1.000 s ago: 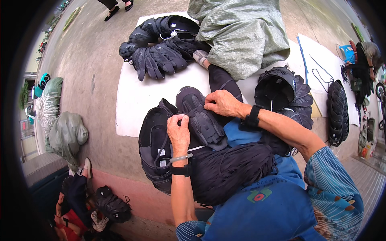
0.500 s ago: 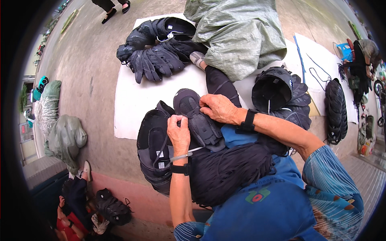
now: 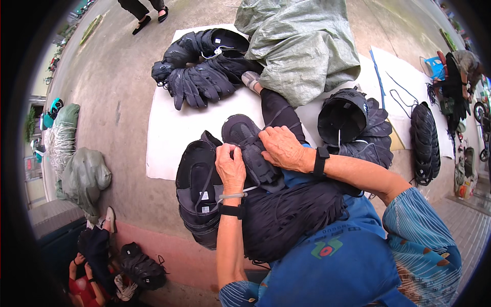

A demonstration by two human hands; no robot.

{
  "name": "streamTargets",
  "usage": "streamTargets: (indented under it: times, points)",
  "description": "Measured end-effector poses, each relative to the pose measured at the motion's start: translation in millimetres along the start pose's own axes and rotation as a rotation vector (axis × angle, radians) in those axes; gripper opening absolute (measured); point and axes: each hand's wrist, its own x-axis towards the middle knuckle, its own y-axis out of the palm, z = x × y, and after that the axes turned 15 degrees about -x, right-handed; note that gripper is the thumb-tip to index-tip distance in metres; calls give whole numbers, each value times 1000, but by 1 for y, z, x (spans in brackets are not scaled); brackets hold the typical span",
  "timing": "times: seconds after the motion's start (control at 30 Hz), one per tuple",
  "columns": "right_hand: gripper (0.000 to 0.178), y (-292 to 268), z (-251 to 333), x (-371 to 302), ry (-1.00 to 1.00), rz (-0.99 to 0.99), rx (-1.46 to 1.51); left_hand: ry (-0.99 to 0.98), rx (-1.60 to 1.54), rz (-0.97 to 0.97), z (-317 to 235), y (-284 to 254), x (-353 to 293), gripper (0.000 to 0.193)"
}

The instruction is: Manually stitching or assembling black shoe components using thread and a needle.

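Note:
A black shoe upper (image 3: 238, 128) with a mesh toe rests in front of me, its toe pointing away. My left hand (image 3: 231, 169) is closed in a pinch at its left edge. On the other side, my right hand (image 3: 284, 148) has its fingers bent around a thin black shoelace (image 3: 274, 116) by the eyelets. The fingertips hide part of the lacing. Close to my left hand is a nested stack of black uppers (image 3: 196, 190). Across my lap, over a blue apron (image 3: 332, 256), lies a thick bundle of black laces (image 3: 296, 217).
More stacked uppers lie on the white sheet (image 3: 166, 123), one curved stack (image 3: 199, 84) ahead and another (image 3: 353, 123) to the right. A green-grey woven sack (image 3: 302, 51) stands ahead. A person in red (image 3: 84, 286) sits at lower left; someone else is at far right.
My right hand has shifted slightly right and down from the upper's middle. A strand of lace now shows above it. My left hand stays pinched at the left edge.

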Motion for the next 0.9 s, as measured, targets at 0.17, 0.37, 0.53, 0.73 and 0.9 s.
streamTargets:
  times: [0.17,0.37,0.53,0.73,0.9]
  points:
    - [35,3,13,3,22,156,-104,-156,-137,-53,3,2,2,13]
    - [33,6,17,9,-5,185,-136,53,-150,-68,0,8,-4,14]
    - [29,14,14,12,-21,233,-107,119,60,20,-6,10,-12,26]
    - [24,10,1,0,-89,144,134,125,48,17,-9,16,-22,33]
    - [21,6,-3,-2,-183,52,157,113,39,6,-11,17,-19,31]
